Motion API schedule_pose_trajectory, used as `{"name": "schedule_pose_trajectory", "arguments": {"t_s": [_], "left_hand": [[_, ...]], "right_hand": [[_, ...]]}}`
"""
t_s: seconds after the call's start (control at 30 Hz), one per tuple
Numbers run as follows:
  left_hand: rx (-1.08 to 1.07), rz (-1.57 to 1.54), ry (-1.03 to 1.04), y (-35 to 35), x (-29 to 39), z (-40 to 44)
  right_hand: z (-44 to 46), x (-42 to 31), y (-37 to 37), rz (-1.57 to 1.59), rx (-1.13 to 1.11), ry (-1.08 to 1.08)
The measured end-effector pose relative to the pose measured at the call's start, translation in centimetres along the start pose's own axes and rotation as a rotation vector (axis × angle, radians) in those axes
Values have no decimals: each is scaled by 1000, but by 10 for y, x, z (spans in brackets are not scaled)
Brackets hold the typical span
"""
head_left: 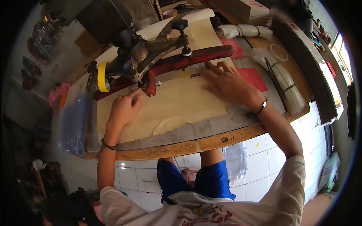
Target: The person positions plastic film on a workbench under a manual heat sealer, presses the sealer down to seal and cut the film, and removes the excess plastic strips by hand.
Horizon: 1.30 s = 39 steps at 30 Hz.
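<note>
My left hand (pixel 126 107) rests at the left of the cream sheet (pixel 169 113), its fingers curled in near the lower end of a black metal clamp frame (pixel 154 54). Whatever its fingertips may hold is hidden. Farther right, my right hand (pixel 230 84) is spread low over the sheet, partly blurred, with fingertips close to the red bar (pixel 203 55). A small dark metal piece (pixel 195 75) lies beside those fingertips. Between the hands, a small white piece (pixel 157 83) shows beside the bar's angled red end (pixel 151 88).
A yellow tape roll (pixel 102 77) hangs at the frame's left. Bundled clear plastic strips (pixel 284 81) and red sheets (pixel 253 79) lie to the right. Clear plastic bags (pixel 73 126) hang over the left side. The worn wooden table edge (pixel 211 142) runs in front of me.
</note>
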<state>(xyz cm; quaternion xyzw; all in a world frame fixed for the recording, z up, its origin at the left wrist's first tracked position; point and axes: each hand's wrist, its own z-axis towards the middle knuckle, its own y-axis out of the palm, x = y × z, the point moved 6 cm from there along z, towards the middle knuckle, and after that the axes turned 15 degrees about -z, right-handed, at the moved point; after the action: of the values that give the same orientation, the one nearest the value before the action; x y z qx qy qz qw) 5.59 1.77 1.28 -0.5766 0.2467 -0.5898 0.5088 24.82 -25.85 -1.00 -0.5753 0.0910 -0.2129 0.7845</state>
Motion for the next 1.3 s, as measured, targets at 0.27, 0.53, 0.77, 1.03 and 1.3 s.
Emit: {"name": "schedule_pose_trajectory", "arguments": {"t_s": [0.27,0.53,0.77,1.03,1.3], "left_hand": [[3,5,63,2,-9,3],[20,-27,111,3,-7,0],[17,-36,120,2,-13,1],[18,-21,115,2,-14,1],[15,-36,123,5,-17,2]], "right_hand": [[5,0,-6,-95,122,-51],[-2,0,-2,4,52,-7],[1,-7,-8,-45,-115,40],[1,-4,-1,-67,-20,27],[1,-4,-4,-92,-60,34]]}}
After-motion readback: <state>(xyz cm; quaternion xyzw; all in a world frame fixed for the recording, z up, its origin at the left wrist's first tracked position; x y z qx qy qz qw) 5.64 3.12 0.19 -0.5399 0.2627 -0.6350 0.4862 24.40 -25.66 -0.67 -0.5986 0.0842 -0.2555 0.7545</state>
